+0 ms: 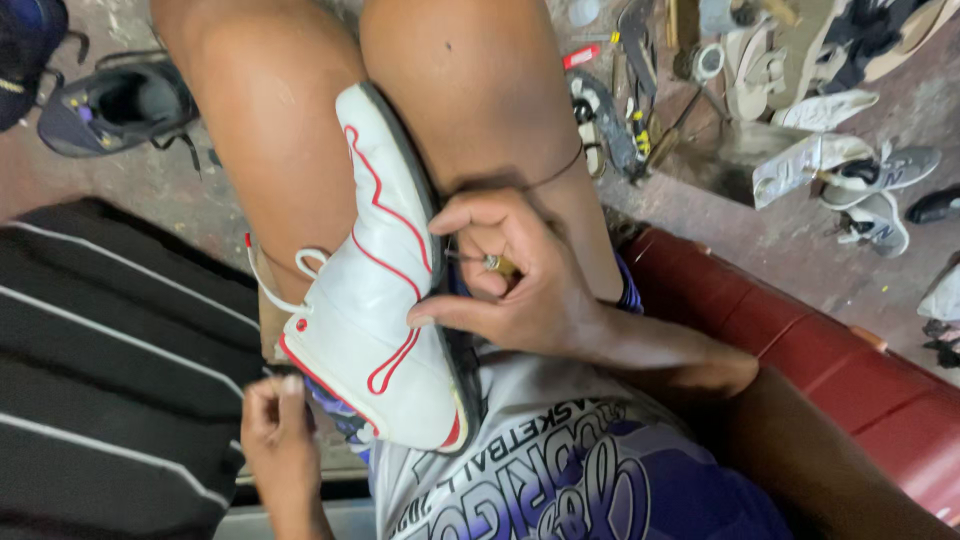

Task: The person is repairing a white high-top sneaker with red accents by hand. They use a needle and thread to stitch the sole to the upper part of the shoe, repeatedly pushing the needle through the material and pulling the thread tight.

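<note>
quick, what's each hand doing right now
Left hand: closed, fingers pinched, apparently on a thread by the white shoe.
Right hand: closed around a small tool at the shoe's sole edge.

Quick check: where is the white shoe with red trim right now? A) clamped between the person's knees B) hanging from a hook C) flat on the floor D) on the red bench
A: the white shoe sits wedged between the bare knees, right hand pressed at its sole edge.
</note>
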